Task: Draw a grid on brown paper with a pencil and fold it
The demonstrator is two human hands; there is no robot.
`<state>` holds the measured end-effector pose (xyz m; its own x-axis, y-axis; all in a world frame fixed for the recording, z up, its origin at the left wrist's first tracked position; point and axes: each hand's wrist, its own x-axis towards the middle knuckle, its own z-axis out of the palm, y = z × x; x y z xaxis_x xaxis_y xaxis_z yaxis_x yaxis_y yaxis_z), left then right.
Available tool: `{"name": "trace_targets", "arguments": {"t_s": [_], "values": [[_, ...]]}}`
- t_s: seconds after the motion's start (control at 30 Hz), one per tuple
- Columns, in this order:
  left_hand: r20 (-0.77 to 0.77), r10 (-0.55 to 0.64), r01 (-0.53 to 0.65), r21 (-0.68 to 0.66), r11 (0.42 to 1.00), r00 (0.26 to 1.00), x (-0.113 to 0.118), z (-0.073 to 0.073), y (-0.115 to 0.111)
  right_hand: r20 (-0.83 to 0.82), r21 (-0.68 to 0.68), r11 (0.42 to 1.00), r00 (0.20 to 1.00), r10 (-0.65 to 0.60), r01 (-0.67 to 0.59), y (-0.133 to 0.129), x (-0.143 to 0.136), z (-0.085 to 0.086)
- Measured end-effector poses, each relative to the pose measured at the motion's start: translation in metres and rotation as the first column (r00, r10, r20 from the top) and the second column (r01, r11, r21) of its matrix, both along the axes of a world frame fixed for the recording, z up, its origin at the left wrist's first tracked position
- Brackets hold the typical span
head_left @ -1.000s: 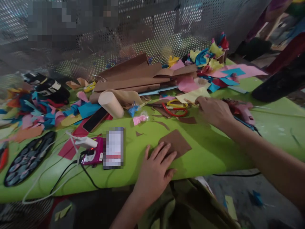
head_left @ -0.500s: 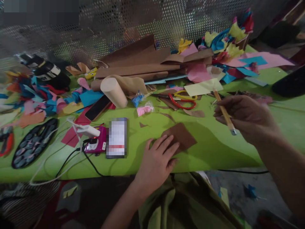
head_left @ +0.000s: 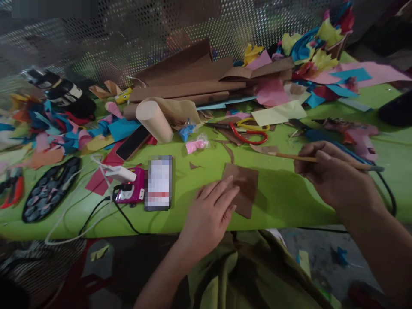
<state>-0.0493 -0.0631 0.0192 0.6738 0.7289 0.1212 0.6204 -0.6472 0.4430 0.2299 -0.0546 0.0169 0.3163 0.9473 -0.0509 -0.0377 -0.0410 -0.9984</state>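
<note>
On the green tabletop (head_left: 283, 210), a magenta power adapter (head_left: 138, 184) is placed just beside a phone (head_left: 159, 182). Farther right, the left hand (head_left: 207, 212) is laid flat, its grip open and nothing grasped, and the brown paper piece (head_left: 247, 186) is covered in part by its fingers. Beyond the paper, red-handled scissors (head_left: 251, 136) are seen. The pencil-like stick (head_left: 289, 156) is held above the tabletop by the right hand (head_left: 309, 161), its grip pinched closed around it.

- On the tabletop (head_left: 283, 206): phone (head_left: 158, 182), power strip (head_left: 131, 194) just left
- Farther left: tray (head_left: 51, 189), then pliers (head_left: 15, 189)
- Behind the phone: tube (head_left: 155, 122)
- Right of the tube: scissors (head_left: 247, 136), then glue gun (head_left: 362, 138)
- Before the scissors: card (head_left: 247, 189)
</note>
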Motion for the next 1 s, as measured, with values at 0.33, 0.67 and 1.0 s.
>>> {"name": "trace_targets", "arguments": {"t_s": [0.33,0.67,1.0], "values": [[-0.156,-0.034,0.033,-0.005,0.999,0.987,0.001,-0.007,-0.001,-0.042,0.096,0.995,0.998,0.046,-0.041,-0.011,0.006,0.002],[-0.184,-0.068,0.077,0.041,0.996,0.981,0.007,-0.006,0.014,-0.042,-0.064,0.972,0.974,0.223,-0.225,0.013,-0.019,-0.011],[-0.209,-0.061,0.070,0.036,0.997,0.976,0.008,-0.014,0.014,0.214,-0.112,0.958,0.935,0.282,-0.263,0.029,-0.031,-0.008]]}}
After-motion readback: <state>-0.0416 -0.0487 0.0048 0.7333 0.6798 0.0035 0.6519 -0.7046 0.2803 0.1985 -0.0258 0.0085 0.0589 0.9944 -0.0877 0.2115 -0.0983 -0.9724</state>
